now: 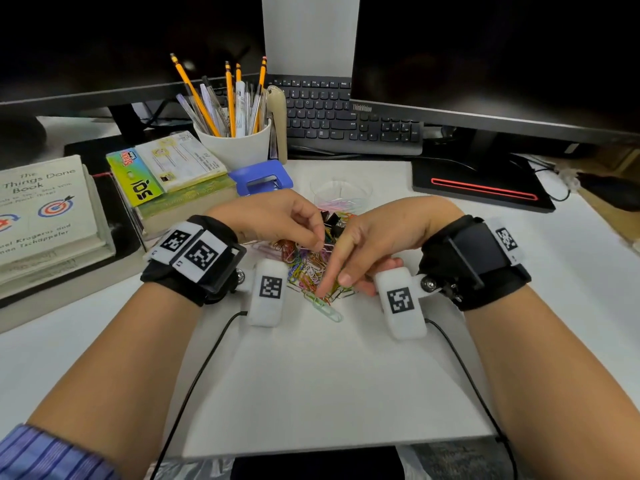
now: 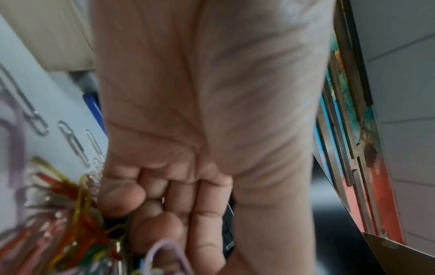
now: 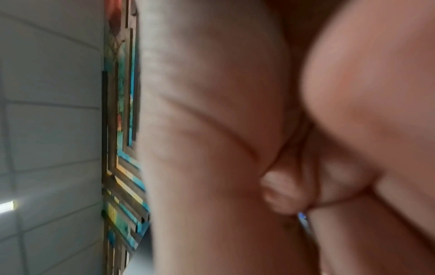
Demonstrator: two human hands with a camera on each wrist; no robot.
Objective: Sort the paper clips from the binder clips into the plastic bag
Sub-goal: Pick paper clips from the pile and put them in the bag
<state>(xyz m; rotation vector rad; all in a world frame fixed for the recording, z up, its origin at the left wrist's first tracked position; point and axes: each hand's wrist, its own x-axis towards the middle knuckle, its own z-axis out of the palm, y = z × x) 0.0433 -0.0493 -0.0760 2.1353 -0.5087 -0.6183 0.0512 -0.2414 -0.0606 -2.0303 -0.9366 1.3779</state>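
A heap of coloured paper clips (image 1: pixel 304 268) lies on the white sheet (image 1: pixel 329 375) between my hands, with black binder clips (image 1: pixel 331 223) at its far edge. Just beyond them stands the clear plastic bag (image 1: pixel 341 195), holding pastel clips. My left hand (image 1: pixel 319 243) hovers over the heap, thumb and forefinger pinching a lilac paper clip (image 2: pixel 164 256). My right hand (image 1: pixel 332 285) has its index finger stretched out, the tip pressing on a green paper clip (image 1: pixel 325 308) at the heap's near edge; its other fingers are curled. The right wrist view shows only blurred skin.
A white cup of pencils (image 1: pixel 235 140) and a blue hole punch (image 1: pixel 259 176) stand behind the heap on the left. Stacked books (image 1: pixel 45 209) lie at the far left. A black keyboard (image 1: pixel 346 119) and a monitor base (image 1: pixel 478 185) sit at the back.
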